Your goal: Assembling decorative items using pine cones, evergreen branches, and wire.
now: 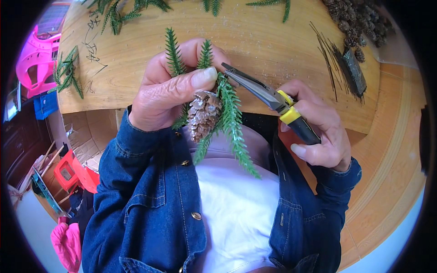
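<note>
Over the pale wooden tabletop [255,41], the left hand [168,93] pinches a light, brittle brown pinecone [203,114] with springy green fir sprigs [232,123]; the right hand [318,129] grips yellow-handled needle-nose pliers [268,96].

Bright even daylight, sharp, fisheye-bent edges.

Pine cone [203,114]: top tucked under left-hand thumb, stem end not visible. Green sprigs [230,120]: stalks hidden behind the left hand [170,88]. Pliers [268,98]: tip lost among needles, can't tell if it grips anything; handle ends buried in the right hand [318,132]. Cone pile [357,20] and sprigs at far edge of counter [255,41] cut off by pic's rim. Thin wires [330,59] too fine to count.
</note>
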Motion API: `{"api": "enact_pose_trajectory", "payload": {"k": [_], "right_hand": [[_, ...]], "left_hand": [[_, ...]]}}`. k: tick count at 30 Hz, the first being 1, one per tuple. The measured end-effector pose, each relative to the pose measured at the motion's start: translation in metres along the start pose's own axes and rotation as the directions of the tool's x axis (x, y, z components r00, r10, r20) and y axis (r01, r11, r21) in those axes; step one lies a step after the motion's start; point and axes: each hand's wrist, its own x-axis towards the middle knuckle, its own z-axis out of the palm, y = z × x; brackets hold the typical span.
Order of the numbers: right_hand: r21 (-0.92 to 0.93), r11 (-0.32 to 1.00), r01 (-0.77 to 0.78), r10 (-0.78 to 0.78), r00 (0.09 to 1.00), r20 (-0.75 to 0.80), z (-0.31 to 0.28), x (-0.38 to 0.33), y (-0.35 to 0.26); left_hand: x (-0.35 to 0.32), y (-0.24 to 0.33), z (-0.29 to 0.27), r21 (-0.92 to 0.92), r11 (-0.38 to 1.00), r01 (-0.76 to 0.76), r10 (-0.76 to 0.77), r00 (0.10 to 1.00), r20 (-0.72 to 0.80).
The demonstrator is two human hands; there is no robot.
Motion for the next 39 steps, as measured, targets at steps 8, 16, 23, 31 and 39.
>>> {"api": "enact_pose_trajectory", "payload": {"k": [8, 16, 23, 31, 39], "right_hand": [[-0.010, 0.998, -0.055, 0.055, 0.998, 0.020, 0.000, 0.000, 0.002], [-0.056, 0.998, -0.026, 0.026, 1.000, -0.003, 0.001, -0.001, 0.008], [-0.152, 0.986, 0.074, -0.069, 0.997, 0.037, -0.001, 0.001, 0.008], [-0.052, 0.997, -0.061, 0.057, 0.995, -0.078, -0.010, -0.010, -0.007], [-0.106, 0.989, -0.099, 0.081, 0.983, -0.162, 0.003, -0.017, -0.020]], "left_hand": [[0.000, 0.004, 0.007, 0.099, 0.995, 0.031, -0.026, 0.998, -0.054], [-0.001, 0.011, 0.008, 0.247, 0.967, 0.063, -0.035, 0.993, -0.114], [-0.003, 0.012, 0.011, 0.312, 0.949, 0.044, 0.011, 0.985, -0.172], [-0.005, 0.019, 0.005, 0.571, 0.789, -0.227, 0.306, 0.951, -0.045], [-0.001, 0.025, 0.002, 0.905, 0.123, -0.407, 0.433, 0.842, 0.320]]}}
